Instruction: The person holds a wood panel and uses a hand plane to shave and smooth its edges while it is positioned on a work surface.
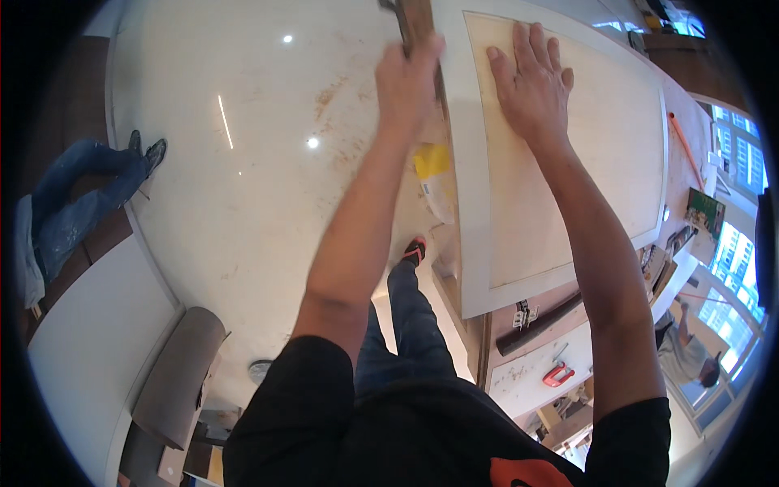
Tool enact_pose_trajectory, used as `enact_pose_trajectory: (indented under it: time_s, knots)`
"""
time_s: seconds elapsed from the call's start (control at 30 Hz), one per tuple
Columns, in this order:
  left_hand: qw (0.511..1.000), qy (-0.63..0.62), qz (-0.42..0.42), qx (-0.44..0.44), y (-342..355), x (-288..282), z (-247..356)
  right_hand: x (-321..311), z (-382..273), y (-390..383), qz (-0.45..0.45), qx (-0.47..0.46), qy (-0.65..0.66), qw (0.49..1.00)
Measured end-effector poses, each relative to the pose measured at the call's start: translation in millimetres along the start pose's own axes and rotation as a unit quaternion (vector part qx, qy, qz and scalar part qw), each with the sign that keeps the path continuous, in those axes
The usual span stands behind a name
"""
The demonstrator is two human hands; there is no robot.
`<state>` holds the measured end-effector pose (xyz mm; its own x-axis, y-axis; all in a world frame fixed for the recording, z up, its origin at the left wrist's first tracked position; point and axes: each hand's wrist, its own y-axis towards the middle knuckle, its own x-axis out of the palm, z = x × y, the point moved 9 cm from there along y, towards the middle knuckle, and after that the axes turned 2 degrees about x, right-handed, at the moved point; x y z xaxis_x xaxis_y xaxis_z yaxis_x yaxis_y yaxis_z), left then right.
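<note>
A white-framed door panel (476, 203) with a pale wood-coloured centre lies on the workbench to my right. My left hand (406, 85) is closed around a brown wooden hand plane (418, 24), which sits along the panel's left edge and is partly cut off at the top of the view. My right hand (534, 85) lies flat on the panel's pale centre near its far end, fingers apart, holding nothing.
A yellow-and-white bag (434, 178) is beside the bench. Brown shavings litter the pale floor. A red clamp (558, 374) and a dark tube (540, 325) lie near me. A grey roll (180, 373) stands lower left. Two other people are at the sides.
</note>
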<state>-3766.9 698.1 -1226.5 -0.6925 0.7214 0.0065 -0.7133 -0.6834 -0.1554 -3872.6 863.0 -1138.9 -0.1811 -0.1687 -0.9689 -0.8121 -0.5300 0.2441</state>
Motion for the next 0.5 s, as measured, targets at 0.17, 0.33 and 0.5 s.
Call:
enact_pose_trajectory:
  time_s: [0.17,0.33,0.5]
  knots:
    - [0.998,0.017,-0.019,-0.064,-35,1,-7,-14,-8,-6,-0.027,0.030,-0.007,0.999]
    - [0.989,-0.109,-0.088,-0.055,-240,-13,-24,-17,-3,-6,-0.035,0.030,-0.008,0.999]
    - [0.990,-0.039,-0.066,-0.115,-179,-8,-44,-16,-5,-9,-0.022,0.035,-0.014,0.999]
